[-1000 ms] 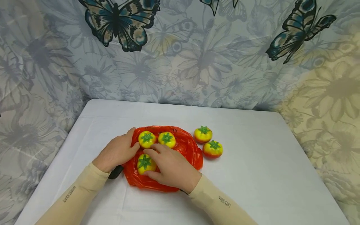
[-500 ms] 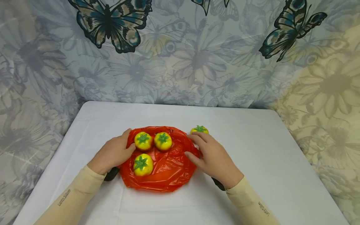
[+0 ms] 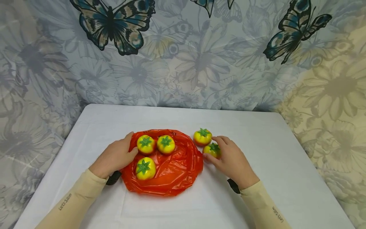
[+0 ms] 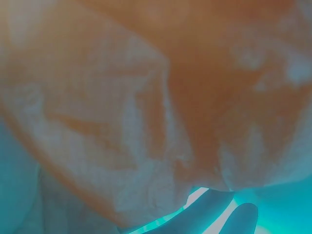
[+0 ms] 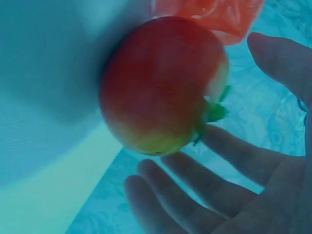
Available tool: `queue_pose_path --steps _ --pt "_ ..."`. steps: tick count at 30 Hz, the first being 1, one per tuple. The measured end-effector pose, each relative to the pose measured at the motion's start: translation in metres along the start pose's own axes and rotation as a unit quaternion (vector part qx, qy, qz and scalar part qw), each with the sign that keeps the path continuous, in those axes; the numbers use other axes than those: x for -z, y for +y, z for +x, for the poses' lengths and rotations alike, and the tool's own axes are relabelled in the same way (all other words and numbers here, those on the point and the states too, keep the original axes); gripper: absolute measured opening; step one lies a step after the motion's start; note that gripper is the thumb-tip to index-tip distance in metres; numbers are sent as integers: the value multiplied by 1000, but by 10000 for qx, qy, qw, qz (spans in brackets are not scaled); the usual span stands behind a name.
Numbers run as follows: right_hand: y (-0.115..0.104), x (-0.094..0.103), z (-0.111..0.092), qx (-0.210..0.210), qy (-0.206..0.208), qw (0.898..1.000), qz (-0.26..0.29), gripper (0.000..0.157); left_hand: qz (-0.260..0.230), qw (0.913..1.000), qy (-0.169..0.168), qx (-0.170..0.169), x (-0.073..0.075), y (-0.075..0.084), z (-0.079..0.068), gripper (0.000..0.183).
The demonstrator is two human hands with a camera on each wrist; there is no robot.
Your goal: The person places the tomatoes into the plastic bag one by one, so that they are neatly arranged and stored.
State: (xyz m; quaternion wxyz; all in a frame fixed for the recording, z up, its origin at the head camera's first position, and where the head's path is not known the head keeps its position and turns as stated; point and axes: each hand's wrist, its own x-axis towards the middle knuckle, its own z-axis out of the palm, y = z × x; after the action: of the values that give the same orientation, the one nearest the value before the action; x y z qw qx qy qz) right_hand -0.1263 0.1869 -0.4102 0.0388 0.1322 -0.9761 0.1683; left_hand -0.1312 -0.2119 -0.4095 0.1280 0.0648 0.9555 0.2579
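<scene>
Three tomatoes (image 3: 145, 169) sit on the red bag (image 3: 178, 171), at about ten, twelve and eight o'clock. The left hand (image 3: 115, 156) holds the bag's edge at ten o'clock. On the white counter (image 3: 246, 127), a fourth tomato (image 3: 202, 138) lies just off the bag at two o'clock, the fifth tomato (image 3: 210, 151) beside it, towards three. The right hand (image 3: 235, 163) is around the fifth, thumb and fingers apart.
</scene>
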Motion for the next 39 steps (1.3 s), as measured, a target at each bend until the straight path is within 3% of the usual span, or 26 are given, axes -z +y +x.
queue_pose_path --steps 8,17,25,33,39 --pt "5 -6 -1 -389 -252 9989 29 72 18 10000 45 -31 -1 1 0 79" --pt "4 -8 1 -512 -466 9975 131 66 49 10000 28 -3 1 3 2 80" --pt "6 -6 -1 -438 -418 9981 133 64 29 10000 -10 45 -1 3 1 80" --pt "2 9 -4 -333 -32 9993 162 66 55 10000 -14 79 -1 1 1 80" --pt "-5 18 -2 -260 -11 9995 204 67 62 9999 3 98 -1 1 0 80"
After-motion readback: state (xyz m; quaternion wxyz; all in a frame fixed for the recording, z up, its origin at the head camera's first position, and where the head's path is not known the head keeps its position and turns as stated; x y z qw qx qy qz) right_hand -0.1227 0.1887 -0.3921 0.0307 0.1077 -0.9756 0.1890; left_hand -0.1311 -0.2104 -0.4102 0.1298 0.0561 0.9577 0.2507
